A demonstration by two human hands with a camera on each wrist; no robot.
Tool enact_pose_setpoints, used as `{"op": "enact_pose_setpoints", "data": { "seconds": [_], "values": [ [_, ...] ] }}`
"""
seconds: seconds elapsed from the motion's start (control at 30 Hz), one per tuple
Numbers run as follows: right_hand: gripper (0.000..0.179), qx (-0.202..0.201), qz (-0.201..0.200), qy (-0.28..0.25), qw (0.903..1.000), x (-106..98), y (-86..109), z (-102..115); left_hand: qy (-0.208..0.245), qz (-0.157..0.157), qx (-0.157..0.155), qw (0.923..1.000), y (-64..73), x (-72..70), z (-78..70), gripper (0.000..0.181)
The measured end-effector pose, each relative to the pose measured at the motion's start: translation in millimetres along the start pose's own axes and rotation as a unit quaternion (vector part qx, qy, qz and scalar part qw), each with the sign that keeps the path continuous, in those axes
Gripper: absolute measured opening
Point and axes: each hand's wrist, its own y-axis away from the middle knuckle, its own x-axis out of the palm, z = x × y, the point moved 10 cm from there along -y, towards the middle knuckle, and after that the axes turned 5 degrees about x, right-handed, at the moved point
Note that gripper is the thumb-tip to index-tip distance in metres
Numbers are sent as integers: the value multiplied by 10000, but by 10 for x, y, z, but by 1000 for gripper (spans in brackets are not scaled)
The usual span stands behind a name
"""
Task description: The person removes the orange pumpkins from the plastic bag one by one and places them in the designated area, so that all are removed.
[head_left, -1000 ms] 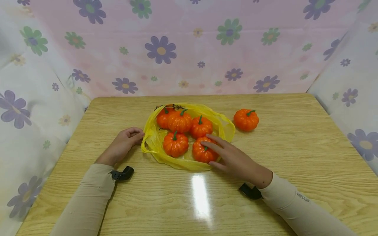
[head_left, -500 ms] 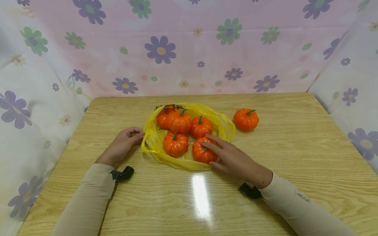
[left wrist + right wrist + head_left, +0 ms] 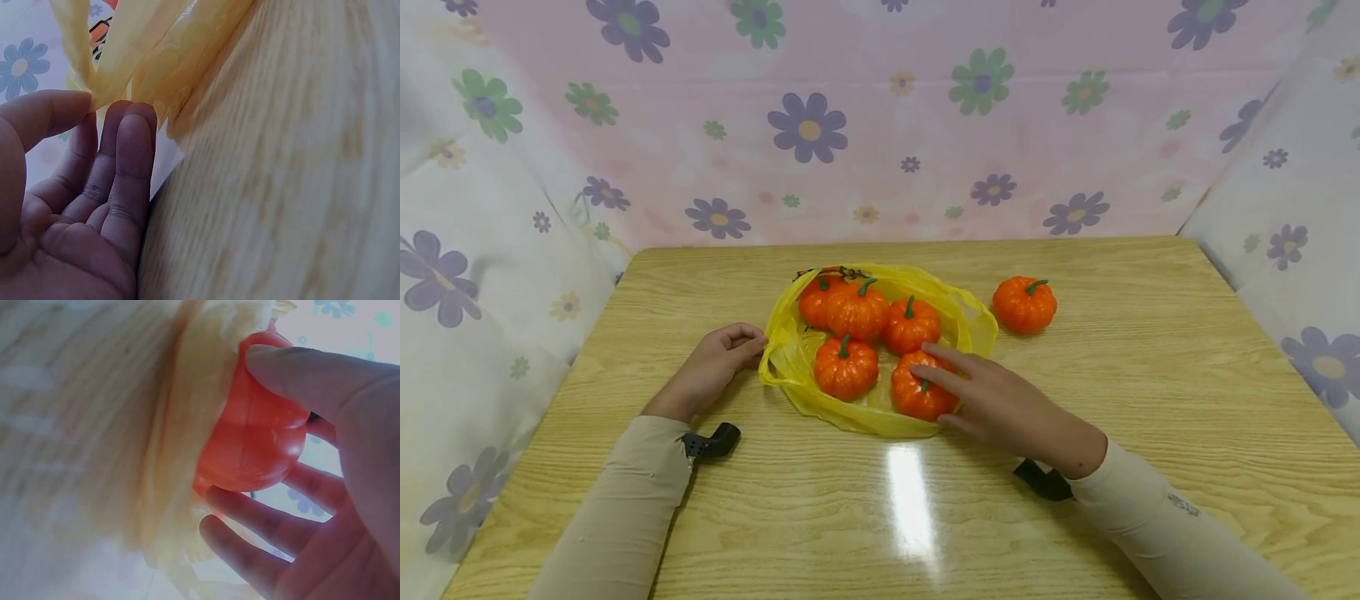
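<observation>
A yellow plastic bag (image 3: 820, 403) lies spread open on the table with several orange toy pumpkins in it. At its left edge, my left hand (image 3: 718, 367) pinches the bag's handle between thumb and index finger; the left wrist view shows the gathered plastic (image 3: 134, 69) at the fingertips. My right hand (image 3: 1003, 404) grips the front right pumpkin (image 3: 913, 398), which is inside the bag's rim. In the right wrist view the thumb lies on one side of this pumpkin (image 3: 250, 440), with fingers on the other. Part of it is hidden by the hand.
Outside the bag, one more pumpkin (image 3: 1025, 306) stands at the back right. The wooden table (image 3: 790, 517) backs onto a flowered cloth (image 3: 880, 125). Other pumpkins in the bag, such as the front left one (image 3: 846, 371), sit close to the gripped one.
My right hand and the pumpkin under it have shifted slightly to the right and toward me. The left hand has stayed in place on the bag.
</observation>
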Motion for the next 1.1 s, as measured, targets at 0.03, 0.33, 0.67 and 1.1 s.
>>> {"op": "enact_pose_setpoints", "data": {
  "seconds": [0.03, 0.33, 0.67, 1.1],
  "values": [
    [75, -10, -16, 26, 10000, -19, 2, 1, 15, -2, -7, 10000, 3, 0, -2, 35],
    [75, -39, -64, -32, 10000, -152, 39, -6, 38, 22, -9, 10000, 21, 7, -36, 37],
    [75, -33, -5, 20, 10000, -268, 67, 13, 57, 9, 14, 10000, 8, -4, -14, 37],
    [75, -54, -114, -17, 9999, -429, 115, 54, 58, 32, -4, 10000, -13, 4, 28, 34]
  ]
}}
